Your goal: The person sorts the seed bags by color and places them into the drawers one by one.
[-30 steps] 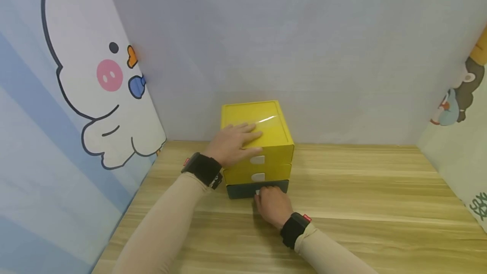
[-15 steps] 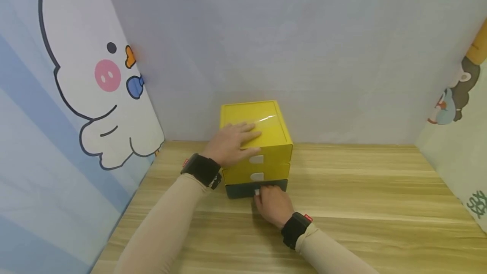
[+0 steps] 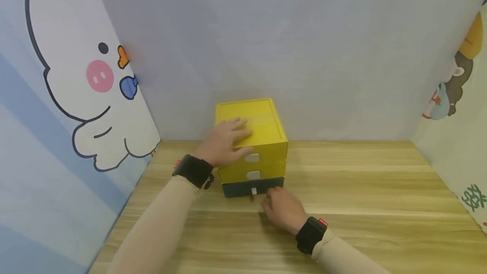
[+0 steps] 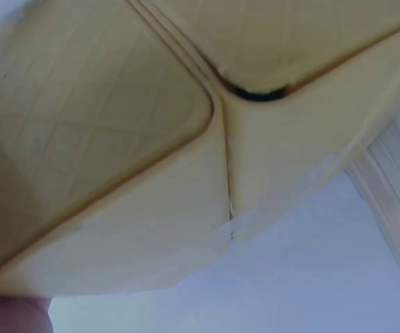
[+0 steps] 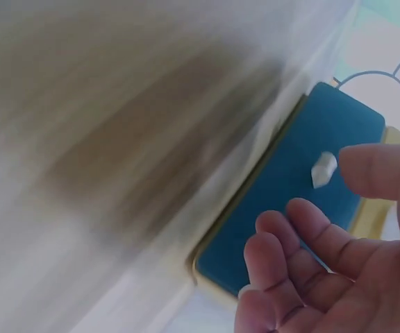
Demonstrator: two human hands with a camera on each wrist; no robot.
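Note:
A yellow drawer box (image 3: 262,126) stands on the table; its side panels (image 4: 158,229) fill much of the left wrist view. Two yellow drawer fronts with white tabs sit above a dark teal drawer front (image 3: 236,189) at the bottom. My left hand (image 3: 224,141) rests on the box's top at the left, fingers spread. By the right end of the teal front is my right hand (image 3: 283,207), holding nothing. In the right wrist view its thumb and bent fingers stand apart, with the teal drawer's small white pull (image 5: 323,170) showing beyond the thumb tip.
Wood-grain table (image 3: 365,189) runs around the box. A pale grey wall (image 3: 342,54) rises close behind it. Cartoon-printed panels border the table, with a white duck figure (image 3: 76,96) on the left.
My right hand has let go of the teal drawer's white pull and drawn off to the right and slightly nearer. My left hand stays on the box's top. The head view has shifted a little.

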